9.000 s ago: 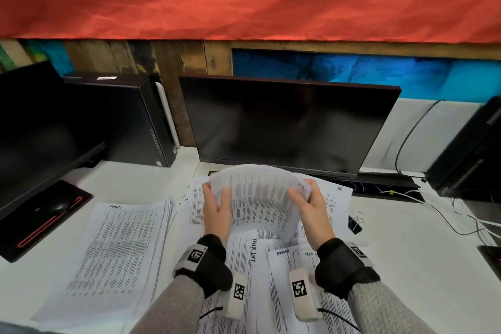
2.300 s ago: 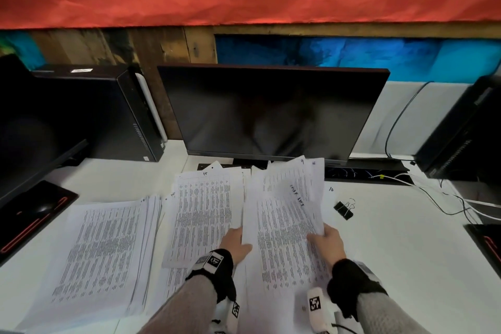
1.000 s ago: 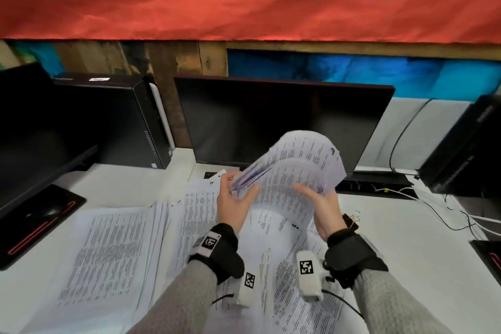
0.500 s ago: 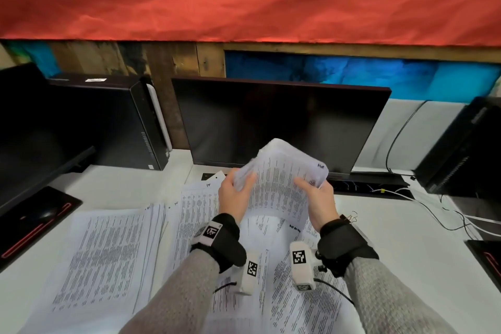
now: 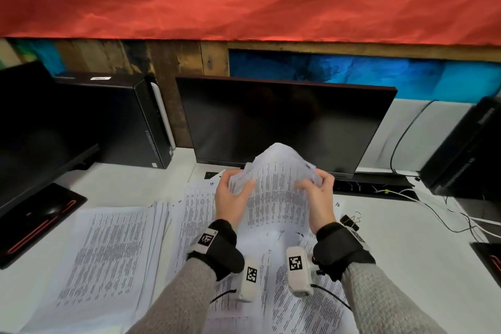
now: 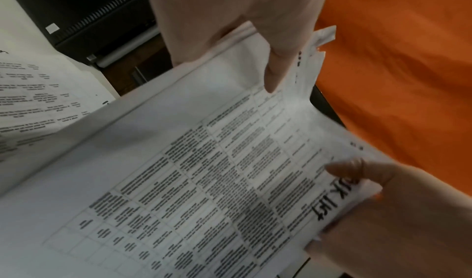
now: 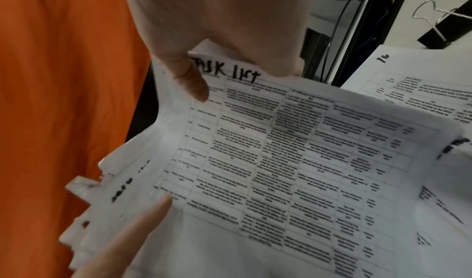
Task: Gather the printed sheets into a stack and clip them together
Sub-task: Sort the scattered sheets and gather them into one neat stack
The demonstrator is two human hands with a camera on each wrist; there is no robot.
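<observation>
**Sheets held up over the desk**

Left hand (image 5: 230,199) and right hand (image 5: 320,198) curled round opposite edges of a bowed bundle of printed sheets (image 5: 276,192), raised before the monitor (image 5: 284,122). More sheets (image 5: 108,252) flat on the desk (image 5: 420,266); binder clip (image 5: 351,221) just beside the right wrist.

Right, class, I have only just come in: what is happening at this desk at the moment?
A person holds a bundle of printed sheets upright in front of the monitor, the left hand and the right hand gripping its two sides. The sheet edges are uneven, not yet squared. More printed pages lie spread on the white desk. The black binder clip sits untouched on the desk by the right wrist, so nothing is clipped yet.
</observation>
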